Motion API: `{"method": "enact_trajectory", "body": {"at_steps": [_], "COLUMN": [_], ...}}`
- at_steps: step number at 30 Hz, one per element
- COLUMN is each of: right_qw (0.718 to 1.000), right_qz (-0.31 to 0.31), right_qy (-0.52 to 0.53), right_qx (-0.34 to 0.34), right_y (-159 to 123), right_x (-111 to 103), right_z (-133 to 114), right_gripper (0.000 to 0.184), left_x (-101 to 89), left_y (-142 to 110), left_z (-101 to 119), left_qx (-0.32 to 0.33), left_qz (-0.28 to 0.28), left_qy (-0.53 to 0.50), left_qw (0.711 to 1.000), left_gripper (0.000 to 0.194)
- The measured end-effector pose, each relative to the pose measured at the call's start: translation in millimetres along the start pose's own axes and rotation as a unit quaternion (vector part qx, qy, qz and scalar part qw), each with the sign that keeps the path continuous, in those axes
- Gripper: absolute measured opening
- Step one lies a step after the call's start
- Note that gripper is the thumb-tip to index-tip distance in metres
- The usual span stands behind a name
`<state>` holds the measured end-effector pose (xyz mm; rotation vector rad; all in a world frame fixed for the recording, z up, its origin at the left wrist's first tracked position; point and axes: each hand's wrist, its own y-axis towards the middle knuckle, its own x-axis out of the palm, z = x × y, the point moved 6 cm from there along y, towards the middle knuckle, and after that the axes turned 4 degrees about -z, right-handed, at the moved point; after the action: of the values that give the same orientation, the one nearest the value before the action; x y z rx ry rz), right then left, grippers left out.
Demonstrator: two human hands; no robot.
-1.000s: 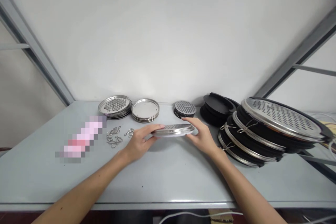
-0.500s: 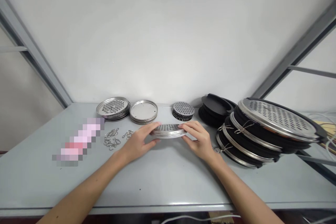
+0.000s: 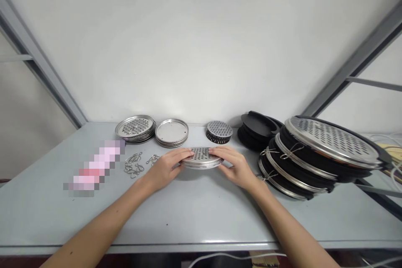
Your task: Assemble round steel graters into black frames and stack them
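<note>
A round metal grater disc (image 3: 201,160) with a perforated top and stacked rims is held between both hands, just over the grey table. My left hand (image 3: 166,166) grips its left edge, fingertips on top and thumb at the side. On the opposite edge, my right hand (image 3: 235,166) has its fingers on the top and its thumb lower down. Beyond the hands sit a stack of plain metal discs (image 3: 172,130) and a small stack of perforated discs (image 3: 219,130). Several wire clips (image 3: 134,165) lie left of my left hand.
At the back left stands a stack of rimmed grater discs (image 3: 135,127). Black round parts (image 3: 258,127) are piled at the back right. A tall leaning stack of black-and-metal graters (image 3: 333,144) fills the right side. A blurred-out pink item (image 3: 97,165) lies on the left.
The grater disc has tilted so more of its perforated top faces me. My fingers have shifted slightly inward over its top, both hands still on its edges.
</note>
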<state>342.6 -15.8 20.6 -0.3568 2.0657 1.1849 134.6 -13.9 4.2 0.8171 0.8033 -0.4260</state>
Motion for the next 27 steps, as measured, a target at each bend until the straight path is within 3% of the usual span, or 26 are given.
{"method": "enact_trajectory", "body": {"at_steps": [4, 11, 14, 19, 22, 24, 27], "right_qw": [0.999, 0.999, 0.996, 0.986, 0.983, 0.989, 0.990], "right_qz": [0.012, -0.033, -0.089, -0.157, -0.174, -0.137, -0.003], "right_qy": [-0.046, -0.029, 0.009, 0.043, 0.055, 0.034, -0.078], "right_qx": [0.000, 0.015, 0.025, 0.030, 0.031, 0.049, 0.116], "right_y": [-2, -2, 0, 0, -2, -2, 2], "right_x": [-4, 4, 18, 32, 34, 30, 12], "right_z": [6, 6, -2, -14, -14, -5, 20], "right_gripper": [0.032, 0.034, 0.041, 0.049, 0.048, 0.035, 0.027], "left_x": [-8.7, -48.8, -41.5, -6.1, 4.6, 6.8, 7.0], "left_y": [0, -8, -6, -1, -1, -1, -2], "left_z": [-14, -54, -48, -15, -6, -6, -10], "left_qx": [-0.044, -0.130, -0.113, -0.026, -0.007, -0.011, -0.019], "left_qz": [0.017, 0.146, 0.104, -0.033, -0.066, -0.072, -0.074], "left_qy": [0.068, 0.141, 0.119, 0.069, 0.055, 0.050, 0.043], "left_qw": [0.997, 0.971, 0.981, 0.997, 0.996, 0.996, 0.996], "left_gripper": [0.043, 0.033, 0.035, 0.034, 0.037, 0.040, 0.042]}}
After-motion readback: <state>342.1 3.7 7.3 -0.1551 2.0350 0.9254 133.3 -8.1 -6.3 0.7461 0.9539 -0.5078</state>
